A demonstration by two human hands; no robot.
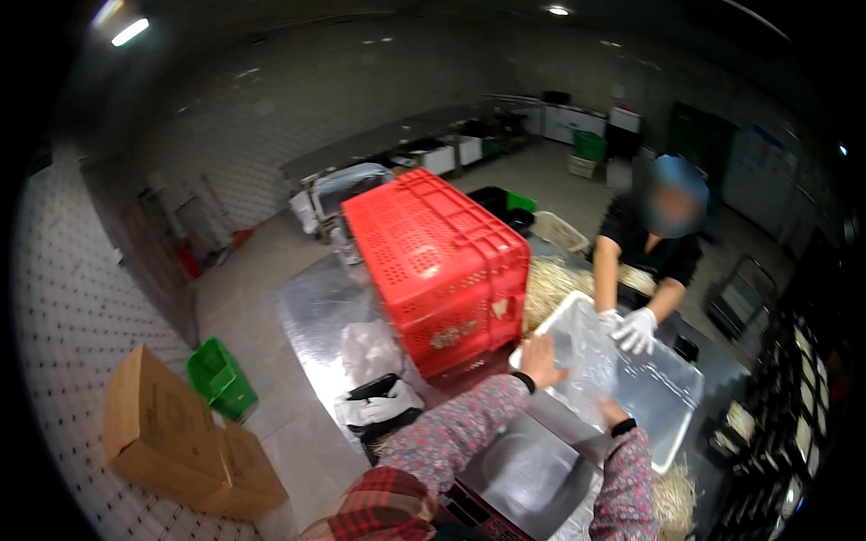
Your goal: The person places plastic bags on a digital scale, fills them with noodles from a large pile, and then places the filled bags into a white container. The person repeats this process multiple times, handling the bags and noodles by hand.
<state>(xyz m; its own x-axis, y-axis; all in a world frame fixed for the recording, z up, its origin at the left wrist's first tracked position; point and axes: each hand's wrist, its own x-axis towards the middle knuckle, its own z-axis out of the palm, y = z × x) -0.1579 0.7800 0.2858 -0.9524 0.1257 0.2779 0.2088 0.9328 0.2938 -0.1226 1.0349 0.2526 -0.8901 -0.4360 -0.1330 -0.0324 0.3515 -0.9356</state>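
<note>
Both my hands are at the near-left side of a white plastic tub (666, 392), over a sheet of clear plastic film or bag (585, 355). My left hand (541, 362) has its fingers apart at the tub's left rim, beside the film. My right hand (612, 412) is blurred at the film's lower edge; its grip is unclear. Below my forearms sits a weighing scale with a steel pan (524, 460) and a dark red key panel (477, 514). Across the tub, a co-worker's white-gloved hands (634, 330) reach over the film and tub.
A red perforated crate (440, 264) stands left of the tub on the steel table (318, 297). Pale dry strands (551, 291) lie behind it. Black trays (778, 419) are stacked at right. A green basket (220, 379) and cardboard box (183, 439) stand on the floor.
</note>
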